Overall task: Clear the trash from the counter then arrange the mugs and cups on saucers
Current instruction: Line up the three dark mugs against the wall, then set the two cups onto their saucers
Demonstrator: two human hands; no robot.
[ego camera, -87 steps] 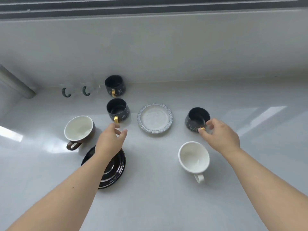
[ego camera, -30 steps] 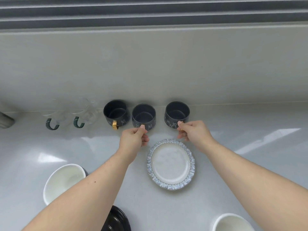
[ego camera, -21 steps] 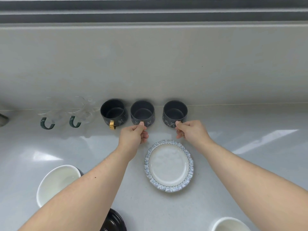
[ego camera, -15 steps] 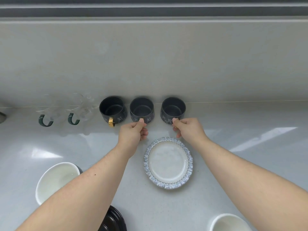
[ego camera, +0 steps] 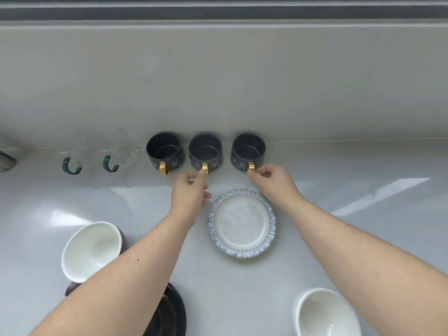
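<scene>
Three dark mugs with gold handles stand in a row against the back wall: the left dark mug, the middle dark mug and the right dark mug. My left hand pinches the middle mug's gold handle. My right hand pinches the right mug's gold handle. Both mugs rest on the counter. A white saucer with a blue patterned rim lies just in front of them, between my wrists. A black saucer is partly hidden under my left forearm.
Two clear glass cups with green handles stand left of the dark mugs. A brown cup with a white inside sits at the near left. A white cup sits at the near right. A grey pipe end shows at the far left edge.
Both hands have moved two dark mugs from the middle of the counter back to the wall, beside the third. In the last half second the hands and mugs barely moved.
</scene>
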